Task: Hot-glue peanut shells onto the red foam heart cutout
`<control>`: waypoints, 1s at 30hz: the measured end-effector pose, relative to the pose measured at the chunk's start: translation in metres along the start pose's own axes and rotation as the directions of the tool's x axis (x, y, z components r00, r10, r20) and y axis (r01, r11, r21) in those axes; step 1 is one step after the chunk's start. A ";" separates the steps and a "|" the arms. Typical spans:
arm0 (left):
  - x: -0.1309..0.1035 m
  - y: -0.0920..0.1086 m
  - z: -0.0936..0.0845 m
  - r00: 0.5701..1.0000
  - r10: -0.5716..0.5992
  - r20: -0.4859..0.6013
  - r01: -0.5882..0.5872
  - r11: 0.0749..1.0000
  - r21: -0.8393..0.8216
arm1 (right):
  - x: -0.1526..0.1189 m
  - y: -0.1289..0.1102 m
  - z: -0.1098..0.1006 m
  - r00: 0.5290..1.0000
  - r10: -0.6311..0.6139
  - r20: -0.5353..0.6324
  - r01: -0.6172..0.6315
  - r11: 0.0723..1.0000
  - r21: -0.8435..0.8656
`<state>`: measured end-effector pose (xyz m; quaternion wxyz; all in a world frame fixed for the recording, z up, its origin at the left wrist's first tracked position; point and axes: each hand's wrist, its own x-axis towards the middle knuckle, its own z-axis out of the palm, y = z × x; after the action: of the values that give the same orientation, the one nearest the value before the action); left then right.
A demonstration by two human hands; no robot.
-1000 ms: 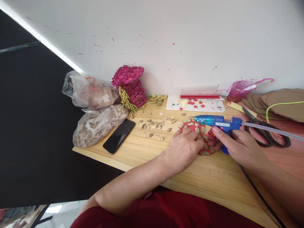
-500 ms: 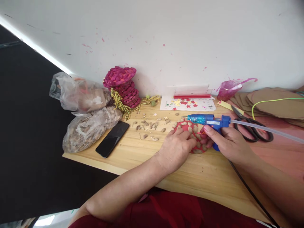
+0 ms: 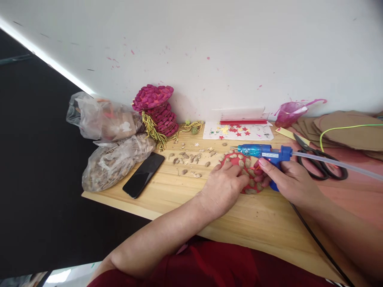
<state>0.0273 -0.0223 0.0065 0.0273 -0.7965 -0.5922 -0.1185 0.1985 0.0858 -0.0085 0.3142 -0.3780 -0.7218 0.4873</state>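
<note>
My right hand (image 3: 289, 179) grips a blue hot glue gun (image 3: 254, 150), whose metal nozzle points left above a red disc (image 3: 236, 161). Peanut shells (image 3: 248, 163) are spread over this disc. My left hand (image 3: 226, 183) rests on the disc's left part with its fingers curled down and drawn together. Its fingertips are hidden, so whatever they press or hold cannot be made out. A clear glue stick (image 3: 335, 162) sticks out from the back of the gun. The black cord (image 3: 317, 237) runs down from its handle.
Loose peanut shells (image 3: 185, 156) lie left of the disc. Further left are a phone (image 3: 143, 175), a bag of shells (image 3: 116, 163) and a magenta shell-covered piece (image 3: 158, 111). Star cutouts (image 3: 235, 130) lie behind. Scissors (image 3: 323, 163), a pink-stained cup (image 3: 289, 114) and cardboard pieces (image 3: 350, 129) stand right.
The whole view has shifted slightly, so everything appears a little further right. Both hands keep the same pose over the disc, and the glue gun stays in my right hand.
</note>
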 end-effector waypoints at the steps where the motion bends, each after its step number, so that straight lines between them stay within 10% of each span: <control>1: 0.000 0.000 0.000 1.000 0.002 -0.003 -0.002 1.000 0.003 | 0.000 0.000 0.000 1.000 0.007 0.003 -0.007 1.000 -0.004; 30: -0.001 -0.007 0.010 1.000 -0.016 0.020 0.018 0.996 -0.085 | -0.003 -0.004 0.003 0.995 -0.095 -0.038 0.093 0.995 -0.039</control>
<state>0.0216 -0.0193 -0.0043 -0.0131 -0.7930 -0.5937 -0.1362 0.1967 0.0812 -0.0058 0.3442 -0.3591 -0.7412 0.4508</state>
